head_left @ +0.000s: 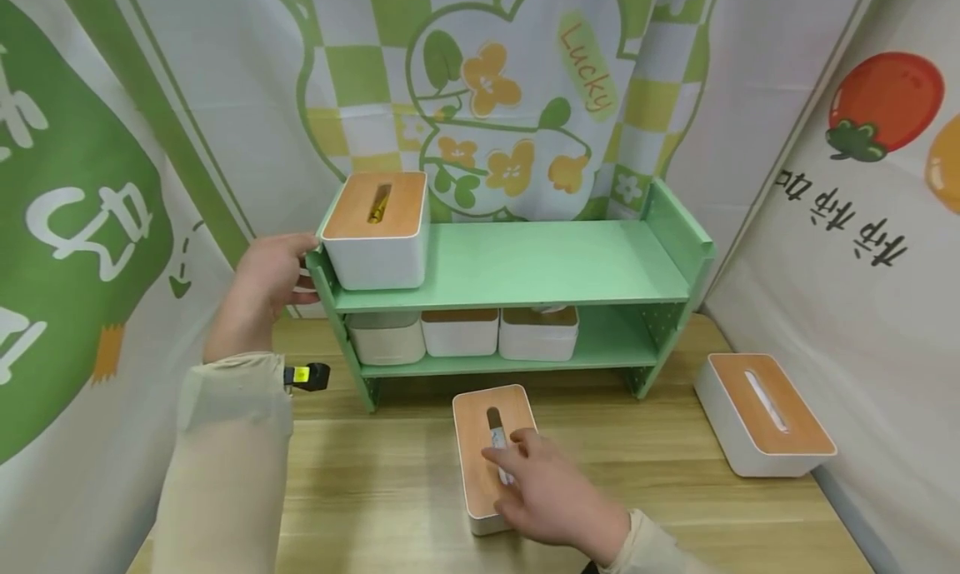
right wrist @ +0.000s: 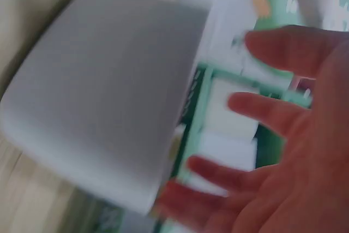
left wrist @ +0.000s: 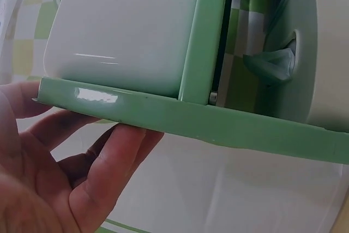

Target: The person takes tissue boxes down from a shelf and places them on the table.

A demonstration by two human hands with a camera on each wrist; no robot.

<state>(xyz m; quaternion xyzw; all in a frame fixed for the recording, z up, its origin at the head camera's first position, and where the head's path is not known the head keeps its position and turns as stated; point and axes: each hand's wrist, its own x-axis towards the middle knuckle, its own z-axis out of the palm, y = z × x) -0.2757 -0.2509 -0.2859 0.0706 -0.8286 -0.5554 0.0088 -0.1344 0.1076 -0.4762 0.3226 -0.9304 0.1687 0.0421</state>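
Observation:
A green two-tier shelf stands at the back of the table. My left hand holds the upper end of its left side panel, with several fingers against the outer face. Beside that panel, on the top tier, sits a white tissue box with a wooden lid; something gold shows in its slot. Another wooden-lidded tissue box stands on the table before the shelf, a pale packet in its slot. My right hand hovers over its right edge, fingers spread and slightly bent; contact is unclear. The right wrist view is blurred.
The lower tier carries a cream box and two white boxes side by side. Another wooden-lidded tissue box lies at the table's right edge. Printed curtains hang around the wooden table.

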